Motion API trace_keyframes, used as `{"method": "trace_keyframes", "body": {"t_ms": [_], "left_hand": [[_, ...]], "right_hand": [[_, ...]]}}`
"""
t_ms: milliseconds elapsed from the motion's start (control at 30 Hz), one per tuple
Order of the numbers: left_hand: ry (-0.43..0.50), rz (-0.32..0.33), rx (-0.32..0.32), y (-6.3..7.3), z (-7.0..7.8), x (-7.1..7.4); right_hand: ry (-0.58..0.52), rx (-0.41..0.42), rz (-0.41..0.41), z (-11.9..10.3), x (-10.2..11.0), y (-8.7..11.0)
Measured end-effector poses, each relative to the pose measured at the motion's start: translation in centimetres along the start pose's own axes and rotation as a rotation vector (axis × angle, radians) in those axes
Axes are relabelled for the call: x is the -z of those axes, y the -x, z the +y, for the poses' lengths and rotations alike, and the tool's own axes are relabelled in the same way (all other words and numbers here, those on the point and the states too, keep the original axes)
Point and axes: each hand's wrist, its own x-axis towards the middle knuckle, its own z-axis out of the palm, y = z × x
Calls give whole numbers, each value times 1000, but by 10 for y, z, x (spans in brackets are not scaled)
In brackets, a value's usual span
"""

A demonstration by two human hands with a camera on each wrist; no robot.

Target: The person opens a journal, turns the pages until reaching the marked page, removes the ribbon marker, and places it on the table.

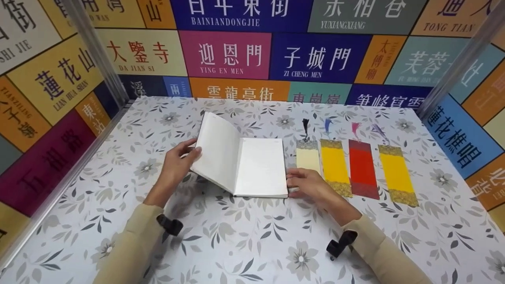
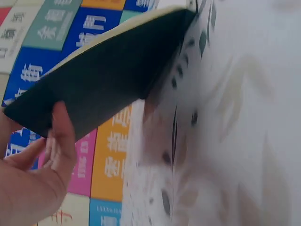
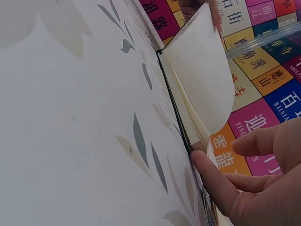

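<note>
A notebook [image 1: 261, 167] with blank white pages and a dark green cover [image 2: 103, 75] lies open on the table. My left hand [image 1: 179, 163] pinches the outer edge of its raised left side, thumb over the inner page and fingers behind the cover. In the right wrist view that raised leaf [image 3: 200, 70] tilts up, with its edge curving. My right hand [image 1: 309, 183] rests at the right edge of the notebook, near its lower corner. The right thumb [image 3: 211, 176] touches that edge while the other fingers stand apart from it.
Right of the notebook lie several tasselled bookmarks in a row: a cream one [image 1: 307, 156], a yellow one [image 1: 334, 163], a red one [image 1: 362, 165] and another yellow one [image 1: 396, 171]. A floral cloth [image 1: 236, 244] covers the table. Printed panels [image 1: 229, 53] enclose its back and sides.
</note>
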Motion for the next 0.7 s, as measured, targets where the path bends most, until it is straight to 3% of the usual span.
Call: {"method": "trace_keyframes", "body": {"t_ms": [133,233,400,500,600,700], "left_hand": [[141,-101,-72,8,8,-15],[117,-165,-139,13,13,-28],[-97,-209,-318,21,14,-51],[-243,-277,-393,27,14,-64],[-365,-369,-438,28,13,-75],[-483,-465,-426,29,12,-85]], "right_hand": [[-18,-26,-20,-2,3,1],[-38,-61,-16,-5,6,1],[-78,-85,-12,-8,10,0],[-84,-73,-20,-8,11,0],[-88,-56,-37,-7,11,0],[-67,-56,-49,-7,10,0]]}}
